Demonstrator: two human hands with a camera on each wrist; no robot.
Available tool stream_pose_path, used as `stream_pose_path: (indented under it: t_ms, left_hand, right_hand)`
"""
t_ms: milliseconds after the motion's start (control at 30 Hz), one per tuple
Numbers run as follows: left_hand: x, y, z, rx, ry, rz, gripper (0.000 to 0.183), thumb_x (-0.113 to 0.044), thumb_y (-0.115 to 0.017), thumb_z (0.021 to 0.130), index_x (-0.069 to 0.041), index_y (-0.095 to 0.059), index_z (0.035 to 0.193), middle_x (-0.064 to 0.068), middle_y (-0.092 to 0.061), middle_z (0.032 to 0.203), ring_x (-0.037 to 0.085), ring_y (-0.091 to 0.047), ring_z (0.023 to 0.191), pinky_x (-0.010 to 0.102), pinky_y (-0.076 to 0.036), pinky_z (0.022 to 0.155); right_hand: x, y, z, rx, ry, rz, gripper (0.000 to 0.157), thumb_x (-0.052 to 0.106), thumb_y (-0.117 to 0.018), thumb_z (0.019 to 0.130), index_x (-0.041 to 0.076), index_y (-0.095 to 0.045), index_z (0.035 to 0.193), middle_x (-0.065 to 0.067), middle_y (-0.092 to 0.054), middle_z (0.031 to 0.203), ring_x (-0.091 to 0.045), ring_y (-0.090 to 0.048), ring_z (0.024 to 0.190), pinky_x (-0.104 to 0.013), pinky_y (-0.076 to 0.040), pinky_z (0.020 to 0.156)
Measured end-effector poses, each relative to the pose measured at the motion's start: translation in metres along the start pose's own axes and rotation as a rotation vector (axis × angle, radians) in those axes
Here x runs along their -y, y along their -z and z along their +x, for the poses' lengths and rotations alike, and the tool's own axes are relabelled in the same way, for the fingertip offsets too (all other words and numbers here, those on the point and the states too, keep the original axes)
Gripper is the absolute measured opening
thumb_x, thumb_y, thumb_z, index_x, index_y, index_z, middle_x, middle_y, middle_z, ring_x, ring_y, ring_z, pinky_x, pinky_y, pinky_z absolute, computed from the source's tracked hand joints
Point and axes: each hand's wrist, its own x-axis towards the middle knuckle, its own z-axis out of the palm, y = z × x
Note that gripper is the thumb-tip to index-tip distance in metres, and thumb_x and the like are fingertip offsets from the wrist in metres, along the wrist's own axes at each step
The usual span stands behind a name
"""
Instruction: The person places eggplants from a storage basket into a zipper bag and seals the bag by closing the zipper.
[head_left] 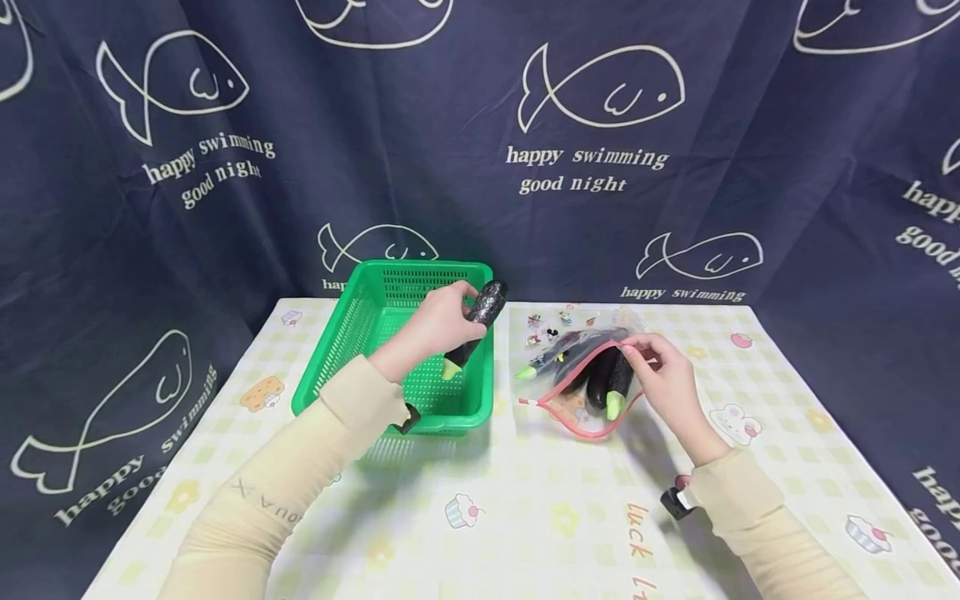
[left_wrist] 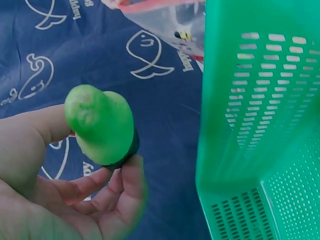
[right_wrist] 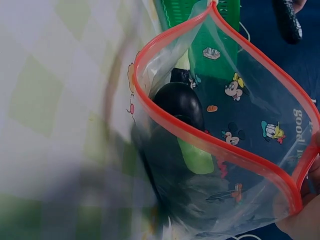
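Over the right side of the green basket [head_left: 491,367], my left hand [head_left: 442,321] grips a dark eggplant [head_left: 489,303] by its middle. Its green stem end [left_wrist: 100,127] points down and toward me, facing the left wrist camera. My right hand [head_left: 665,379] pinches the red zip rim of a clear printed bag [right_wrist: 250,155] at its right corner, and the bag's mouth gapes toward me. Several eggplants lie inside; one glossy dark end [right_wrist: 180,102] shows through the mouth in the right wrist view.
The basket has slotted walls and stands on a checked tablecloth [head_left: 510,517] left of the bag. A dark blue curtain [head_left: 480,192] with fish prints hangs right behind the table. Black wrist camera mounts [head_left: 677,502] sit at the cuffs.
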Motion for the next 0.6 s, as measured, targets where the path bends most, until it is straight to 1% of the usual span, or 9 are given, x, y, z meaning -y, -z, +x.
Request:
stream_pose_path:
  t_ms: [133,233,367,500,600]
  left_hand:
    - [-0.005,-0.006,-0.004,-0.043,-0.031,-0.010,0.048,-0.016,-0.068,0.079,-0.008,-0.052,0.123,0.008,-0.062,0.097,0.020,-0.061,0.081,0.028,-0.053,0.063]
    - [-0.008,-0.010,-0.007,-0.061,-0.051,0.003,0.049,-0.017,-0.068,0.078,-0.009,-0.053,0.124,0.007,-0.062,0.099,0.021,-0.059,0.088,0.030,-0.052,0.067]
    - [-0.012,-0.015,-0.012,-0.084,-0.080,0.017,0.052,-0.018,-0.069,0.077,-0.009,-0.053,0.125,0.007,-0.063,0.100,0.022,-0.057,0.092,0.033,-0.050,0.072]
    - [-0.017,-0.022,-0.017,-0.092,-0.100,0.008,0.053,-0.018,-0.070,0.077,-0.009,-0.053,0.126,0.006,-0.062,0.099,0.021,-0.056,0.091,0.030,-0.050,0.068]
    - [-0.020,-0.027,-0.021,-0.085,-0.117,-0.014,0.054,-0.018,-0.070,0.077,-0.009,-0.053,0.128,0.005,-0.061,0.098,0.019,-0.055,0.089,0.025,-0.050,0.062]
  right_hand:
    - [-0.002,0.000,0.001,0.001,0.001,-0.002,0.013,0.014,-0.064,0.090,0.004,-0.067,0.095,-0.005,-0.064,0.087,0.003,-0.053,0.071,-0.010,-0.043,0.061]
    - [-0.002,0.000,0.002,0.004,0.000,-0.004,0.013,0.015,-0.064,0.090,0.004,-0.067,0.095,-0.004,-0.064,0.087,0.004,-0.053,0.071,-0.010,-0.043,0.061]
    - [-0.003,0.000,0.003,0.008,0.001,-0.007,0.013,0.016,-0.064,0.090,0.004,-0.067,0.095,-0.006,-0.065,0.088,0.004,-0.053,0.071,-0.010,-0.044,0.062]
    - [-0.002,0.001,0.004,0.013,0.012,-0.005,0.013,0.014,-0.064,0.090,0.003,-0.067,0.096,-0.008,-0.065,0.088,0.004,-0.053,0.071,-0.011,-0.044,0.062]
    - [-0.003,0.002,0.004,0.013,0.011,-0.010,0.012,0.014,-0.064,0.090,0.004,-0.067,0.096,-0.006,-0.064,0.086,0.005,-0.053,0.071,-0.011,-0.043,0.061]
